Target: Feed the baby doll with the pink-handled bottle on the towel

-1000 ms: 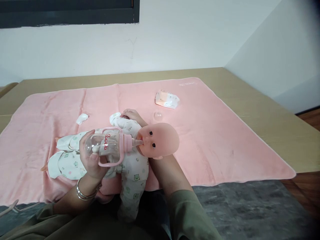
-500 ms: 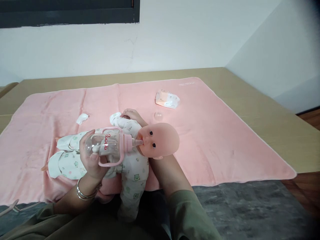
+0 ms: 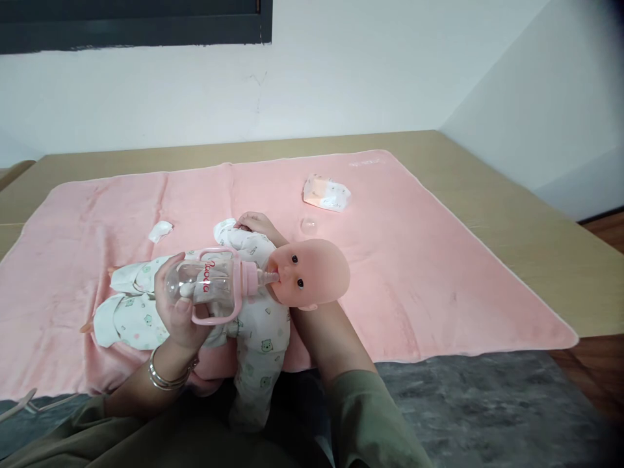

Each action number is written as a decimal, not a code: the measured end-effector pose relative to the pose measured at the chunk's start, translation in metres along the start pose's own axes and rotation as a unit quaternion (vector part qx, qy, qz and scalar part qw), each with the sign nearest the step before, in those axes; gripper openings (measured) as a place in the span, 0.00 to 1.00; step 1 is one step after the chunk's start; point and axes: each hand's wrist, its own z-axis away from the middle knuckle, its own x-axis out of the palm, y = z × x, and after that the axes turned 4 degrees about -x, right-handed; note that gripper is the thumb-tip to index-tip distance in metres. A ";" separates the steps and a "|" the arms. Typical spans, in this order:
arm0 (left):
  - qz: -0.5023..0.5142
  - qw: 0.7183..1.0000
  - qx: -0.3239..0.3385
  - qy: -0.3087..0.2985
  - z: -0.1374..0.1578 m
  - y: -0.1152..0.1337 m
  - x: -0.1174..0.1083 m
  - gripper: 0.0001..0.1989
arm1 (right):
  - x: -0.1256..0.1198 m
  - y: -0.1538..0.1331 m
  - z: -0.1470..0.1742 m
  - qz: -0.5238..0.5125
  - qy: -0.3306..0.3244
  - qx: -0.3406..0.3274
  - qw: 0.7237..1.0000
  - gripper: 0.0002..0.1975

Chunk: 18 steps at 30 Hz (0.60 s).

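Note:
A baby doll (image 3: 316,273) in a white printed outfit lies face up, its head toward the right. Across its neck passes my right forearm, on the underside, and my right hand (image 3: 259,224) comes out on the far side with fingers curled on the doll's far sleeve (image 3: 251,244). My left hand (image 3: 182,322) is wrapped round the base of a clear baby bottle (image 3: 217,281) with pink handles and red lettering. The bottle lies nearly level above the doll's chest, and its teat (image 3: 270,277) meets the doll's mouth. No liquid can be made out inside.
A pink blanket (image 3: 414,260) covers much of the wooden table (image 3: 492,195). Beyond the doll lie a small clear cap (image 3: 309,225), a white printed packet (image 3: 326,194) and a crumpled white tissue (image 3: 160,231). A white wall (image 3: 341,71) rises behind the table.

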 end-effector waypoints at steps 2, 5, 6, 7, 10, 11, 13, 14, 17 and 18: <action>-0.002 1.000 -0.005 0.003 0.000 0.000 0.001 0.26 | 0.001 -0.006 0.002 -0.023 0.007 0.023 0.999 0.15; -0.014 1.000 -0.009 0.010 0.001 0.001 0.002 0.25 | 0.001 -0.010 0.003 -0.031 0.006 0.037 0.999 0.17; -0.010 1.000 -0.008 0.007 0.001 0.001 0.002 0.25 | 0.001 -0.011 0.003 -0.030 0.006 0.036 0.999 0.18; -0.001 1.000 -0.007 0.003 0.001 0.001 0.002 0.25 | 0.002 -0.010 0.004 -0.027 0.011 0.035 0.999 0.20; 0.025 1.000 -0.004 -0.010 0.001 0.001 0.001 0.25 | 0.007 -0.008 0.008 -0.015 0.050 0.029 0.998 0.22; 0.027 1.000 -0.001 -0.010 0.000 0.000 0.001 0.25 | 0.009 -0.008 0.010 -0.013 0.064 0.027 0.997 0.22; 0.017 1.000 0.003 -0.004 0.000 0.000 0.001 0.25 | 0.013 -0.006 0.012 -0.013 0.080 0.022 0.996 0.21; 0.009 1.000 0.004 0.000 0.000 0.000 0.002 0.25 | 0.015 -0.005 0.011 -0.014 0.084 0.020 0.996 0.21; -0.005 1.000 -0.003 0.007 0.001 0.001 0.002 0.26 | 0.012 -0.002 0.005 -0.025 0.064 0.015 0.998 0.19; -0.004 1.000 -0.005 0.005 0.001 0.002 0.003 0.26 | 0.010 0.000 0.001 -0.033 0.045 0.014 0.998 0.19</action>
